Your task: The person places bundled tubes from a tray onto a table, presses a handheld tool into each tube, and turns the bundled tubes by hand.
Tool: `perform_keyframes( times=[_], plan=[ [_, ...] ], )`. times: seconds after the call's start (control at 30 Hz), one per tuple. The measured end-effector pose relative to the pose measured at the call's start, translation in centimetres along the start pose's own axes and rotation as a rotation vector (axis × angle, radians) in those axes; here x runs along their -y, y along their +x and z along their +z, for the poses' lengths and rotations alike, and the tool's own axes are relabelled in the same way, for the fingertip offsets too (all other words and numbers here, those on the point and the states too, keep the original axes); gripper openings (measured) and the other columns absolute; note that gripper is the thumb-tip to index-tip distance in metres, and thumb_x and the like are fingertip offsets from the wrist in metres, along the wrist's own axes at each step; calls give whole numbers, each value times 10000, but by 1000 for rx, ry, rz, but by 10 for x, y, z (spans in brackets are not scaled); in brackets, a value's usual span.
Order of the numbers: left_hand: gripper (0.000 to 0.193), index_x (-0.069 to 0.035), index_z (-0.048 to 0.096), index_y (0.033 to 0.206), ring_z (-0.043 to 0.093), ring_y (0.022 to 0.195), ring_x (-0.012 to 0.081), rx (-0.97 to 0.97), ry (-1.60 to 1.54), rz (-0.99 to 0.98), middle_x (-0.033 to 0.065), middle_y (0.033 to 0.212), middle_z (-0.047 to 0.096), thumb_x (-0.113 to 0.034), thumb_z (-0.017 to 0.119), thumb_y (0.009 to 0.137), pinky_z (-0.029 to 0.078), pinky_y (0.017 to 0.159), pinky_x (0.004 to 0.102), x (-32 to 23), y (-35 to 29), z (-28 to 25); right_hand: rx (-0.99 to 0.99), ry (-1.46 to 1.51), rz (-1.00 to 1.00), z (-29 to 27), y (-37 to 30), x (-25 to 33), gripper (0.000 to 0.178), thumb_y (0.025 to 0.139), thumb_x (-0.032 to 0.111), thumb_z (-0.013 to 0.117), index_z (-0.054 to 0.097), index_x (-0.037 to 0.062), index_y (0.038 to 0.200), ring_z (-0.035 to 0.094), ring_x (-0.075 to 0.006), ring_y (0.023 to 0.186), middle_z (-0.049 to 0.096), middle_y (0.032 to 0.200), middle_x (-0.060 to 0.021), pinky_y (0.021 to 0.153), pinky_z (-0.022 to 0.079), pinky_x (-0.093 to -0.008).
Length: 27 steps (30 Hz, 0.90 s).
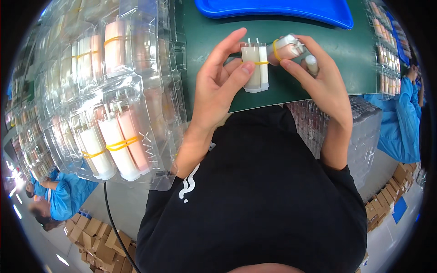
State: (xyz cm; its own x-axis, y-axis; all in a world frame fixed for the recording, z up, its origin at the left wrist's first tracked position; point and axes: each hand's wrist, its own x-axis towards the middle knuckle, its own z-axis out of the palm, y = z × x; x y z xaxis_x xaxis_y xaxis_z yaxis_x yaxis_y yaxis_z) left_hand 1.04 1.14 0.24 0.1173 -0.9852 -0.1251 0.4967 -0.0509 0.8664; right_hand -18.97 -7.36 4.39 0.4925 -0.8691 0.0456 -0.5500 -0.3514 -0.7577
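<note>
Over the green table, my left hand (pixel 220 82) grips a bundle of white and cream tubes (pixel 251 78) between thumb and fingers, its index finger stretched out. A yellow rubber band goes round this upright bundle, and thin pins stick up from its top. Close beside it, my right hand (pixel 322 75) pinches a tilted bundle of pink and white tubes (pixel 287 51), also with a yellow band. A small white-capped piece (pixel 312 64) shows by the right palm; whether it is held there I cannot tell.
Clear plastic trays (pixel 154 150) with banded tube bundles (pixel 120 136) are stacked high at left. A blue tray (pixel 273 10) lies at the table's far side. More filled trays (pixel 389 59) stand at far right. People in blue gowns and cardboard boxes (pixel 95 239) are farther off.
</note>
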Motion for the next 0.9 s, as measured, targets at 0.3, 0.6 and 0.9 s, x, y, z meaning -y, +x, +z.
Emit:
perform_keyframes(
  times=[0.3, 0.6, 0.9],
  plan=[
    [489, 25, 511, 1451, 680, 1138, 197, 20, -98, 4, 155, 1344, 599, 29, 656, 984, 566, 935, 289, 0, 8, 1, 219, 835, 196, -11, -10, 4, 518, 932, 55, 737, 532, 25, 1406, 620, -46, 882, 684, 1052, -49, 705, 464, -182],
    [507, 33, 547, 1427, 696, 1107, 205, 71, -12, 76, 174, 1344, 601, 37, 712, 947, 577, 914, 297, -1, 3, 3, 244, 824, 274, -15, -16, -17, 470, 920, 58, 755, 548, 17, 1340, 547, -9, 630, 719, 1024, -64, 493, 342, -176],
    [504, 28, 546, 1426, 701, 1086, 203, 72, -53, 79, 180, 1347, 605, -6, 724, 956, 578, 901, 299, 2, 4, 3, 222, 883, 244, -11, -19, -21, 426, 976, 84, 706, 570, -20, 1366, 467, -3, 540, 736, 1035, -83, 449, 334, -176]
  ],
)
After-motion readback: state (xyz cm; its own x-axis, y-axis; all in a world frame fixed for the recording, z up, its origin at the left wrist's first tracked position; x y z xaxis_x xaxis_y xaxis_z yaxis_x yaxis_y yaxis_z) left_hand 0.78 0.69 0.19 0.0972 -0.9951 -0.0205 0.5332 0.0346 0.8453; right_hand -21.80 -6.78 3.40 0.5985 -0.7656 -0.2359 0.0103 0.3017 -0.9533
